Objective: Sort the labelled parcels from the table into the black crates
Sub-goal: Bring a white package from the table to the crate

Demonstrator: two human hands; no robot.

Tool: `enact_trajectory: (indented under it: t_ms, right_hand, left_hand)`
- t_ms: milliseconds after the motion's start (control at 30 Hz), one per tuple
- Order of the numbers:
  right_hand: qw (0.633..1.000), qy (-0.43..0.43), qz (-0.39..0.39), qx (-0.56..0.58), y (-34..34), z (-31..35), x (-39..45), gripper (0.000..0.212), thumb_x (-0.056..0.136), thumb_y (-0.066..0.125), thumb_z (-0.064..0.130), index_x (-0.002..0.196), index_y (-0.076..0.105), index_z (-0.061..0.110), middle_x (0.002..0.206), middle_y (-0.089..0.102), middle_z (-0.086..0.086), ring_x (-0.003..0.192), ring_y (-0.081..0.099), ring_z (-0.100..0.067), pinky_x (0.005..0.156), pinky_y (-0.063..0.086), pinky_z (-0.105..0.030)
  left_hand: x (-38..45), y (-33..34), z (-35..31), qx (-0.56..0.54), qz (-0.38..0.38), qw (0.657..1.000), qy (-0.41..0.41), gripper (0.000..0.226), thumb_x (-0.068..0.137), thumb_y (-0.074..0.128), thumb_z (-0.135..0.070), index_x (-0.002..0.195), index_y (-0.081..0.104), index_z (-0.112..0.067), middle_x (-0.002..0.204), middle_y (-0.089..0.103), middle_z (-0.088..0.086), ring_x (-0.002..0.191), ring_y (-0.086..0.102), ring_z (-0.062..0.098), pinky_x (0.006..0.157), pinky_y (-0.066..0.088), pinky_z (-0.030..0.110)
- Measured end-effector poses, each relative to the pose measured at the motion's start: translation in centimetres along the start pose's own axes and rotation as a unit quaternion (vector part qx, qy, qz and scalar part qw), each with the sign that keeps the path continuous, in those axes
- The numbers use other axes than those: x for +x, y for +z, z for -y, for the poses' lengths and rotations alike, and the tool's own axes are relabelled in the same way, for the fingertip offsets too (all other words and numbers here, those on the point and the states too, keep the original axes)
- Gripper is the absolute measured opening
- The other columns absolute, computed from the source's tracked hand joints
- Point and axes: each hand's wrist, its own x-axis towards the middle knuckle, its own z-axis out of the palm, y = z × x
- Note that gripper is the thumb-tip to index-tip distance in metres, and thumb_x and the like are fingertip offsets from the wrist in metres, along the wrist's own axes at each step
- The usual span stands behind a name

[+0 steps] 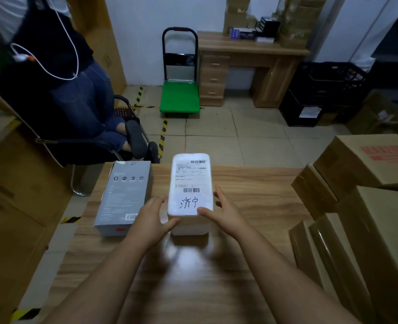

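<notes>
A white foam parcel (189, 181) with a shipping label and handwritten characters lies on the wooden table (193, 265), at its far middle. My left hand (152, 217) holds its near left corner, thumb curled along the front edge. My right hand (221, 210) grips its near right side, thumb on the top face. A grey product box (124, 197) with a barcode lies just left of the parcel. Stacked black crates (326, 94) stand on the floor at the far right.
Brown cardboard boxes (361, 183) crowd the table's right side. A person sits on a chair (81, 127) at the far left. A green hand trolley (179, 97) and a wooden desk (244, 66) stand against the back wall. Tiled floor lies between.
</notes>
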Motion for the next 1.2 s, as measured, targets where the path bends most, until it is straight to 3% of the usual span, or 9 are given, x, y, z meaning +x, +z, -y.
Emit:
enact_trajectory:
  t_ms: [133,267,367,467,633,767,900,1067,1200]
  right_hand:
    - [0.999,0.006,0.006,-0.032,0.0,-0.5,-0.1,0.092,0.061,0.089,0.04,0.124,0.028,0.068,0.108,0.038,0.061,0.108,0.044,0.021,0.089,0.037,-0.008]
    - [0.999,-0.021,0.017,-0.042,0.5,-1.0,0.4,0.101,0.054,0.092,0.032,0.124,0.028,0.067,0.11,0.035,0.066,0.105,0.035,0.037,0.082,0.032,0.006]
    - [0.999,-0.032,0.01,-0.011,1.2,-1.6,1.3,0.105,0.051,0.094,0.021,0.136,0.038,0.047,0.123,0.057,0.037,0.115,0.051,0.018,0.086,0.044,-0.006]
    - [0.999,-0.034,-0.006,0.019,2.2,-1.8,1.5,0.112,0.051,0.095,0.017,0.144,0.034,0.029,0.134,0.057,0.012,0.124,0.054,0.0,0.097,0.049,-0.023]
    - [0.998,-0.054,-0.035,0.013,3.0,-2.0,1.1,0.118,0.045,0.095,0.032,0.146,0.034,0.03,0.13,0.054,0.025,0.118,0.05,0.015,0.089,0.044,-0.008]
    - [0.995,-0.074,-0.06,0.009,2.7,-1.8,0.4,0.117,0.045,0.094,0.036,0.145,0.034,0.036,0.133,0.056,0.022,0.122,0.053,0.006,0.099,0.049,-0.027]
    - [0.99,-0.12,-0.072,0.021,1.8,-0.1,-0.2,0.109,0.051,0.096,0.029,0.142,0.037,0.04,0.132,0.06,0.017,0.122,0.059,-0.006,0.099,0.052,-0.044]
    - [0.982,-0.164,-0.083,0.04,0.4,2.7,-1.4,0.109,0.056,0.093,0.023,0.148,0.035,0.024,0.132,0.062,0.01,0.121,0.061,-0.009,0.097,0.053,-0.034]
    - [0.975,-0.206,-0.074,0.033,-0.4,5.6,-3.1,0.113,0.058,0.096,0.017,0.151,0.032,0.024,0.135,0.061,0.008,0.121,0.059,-0.004,0.094,0.049,-0.02]
  left_hand:
    - [0.4,-0.4,0.3,0.004,0.031,0.999,-0.005,0.08,0.076,0.08,-0.033,0.143,0.041,-0.019,0.14,0.047,0.003,0.128,0.044,0.019,0.106,0.034,0.029]
    - [1.1,-0.3,0.7,-0.019,0.049,0.999,0.014,0.078,0.076,0.081,-0.026,0.143,0.043,-0.022,0.139,0.049,0.0,0.124,0.046,0.014,0.098,0.031,0.017]
    - [1.5,-0.2,1.1,-0.05,0.062,0.997,0.008,0.079,0.076,0.08,-0.021,0.145,0.041,-0.029,0.137,0.05,-0.005,0.116,0.045,0.006,0.095,0.032,0.017]
    - [1.5,0.4,1.7,-0.07,0.065,0.995,0.001,0.084,0.075,0.08,-0.019,0.145,0.037,-0.038,0.131,0.053,-0.008,0.111,0.049,0.008,0.091,0.038,0.022]
    - [1.0,0.9,2.5,-0.09,0.068,0.994,-0.001,0.091,0.074,0.079,-0.017,0.145,0.03,-0.046,0.127,0.052,-0.011,0.108,0.051,0.007,0.089,0.044,0.025]
    - [0.6,0.5,2.6,-0.084,0.069,0.994,0.019,0.092,0.073,0.078,-0.022,0.146,0.027,-0.049,0.132,0.048,-0.018,0.11,0.048,-0.004,0.084,0.038,0.012]
    - [0.2,-1.2,1.2,-0.082,0.046,0.994,0.061,0.087,0.075,0.075,-0.029,0.134,0.024,-0.067,0.129,0.043,-0.031,0.115,0.045,-0.01,0.092,0.038,0.015]
    - [-0.8,-3.9,-0.7,-0.06,-0.025,0.995,0.076,0.075,0.08,0.076,-0.028,0.144,0.039,-0.033,0.135,0.046,-0.015,0.122,0.043,-0.001,0.102,0.034,0.018]
    - [-2.9,-6.6,-2.2,-0.019,-0.075,0.993,0.092,0.073,0.081,0.074,-0.039,0.145,0.039,-0.03,0.134,0.041,-0.019,0.125,0.038,0.0,0.107,0.031,0.021]
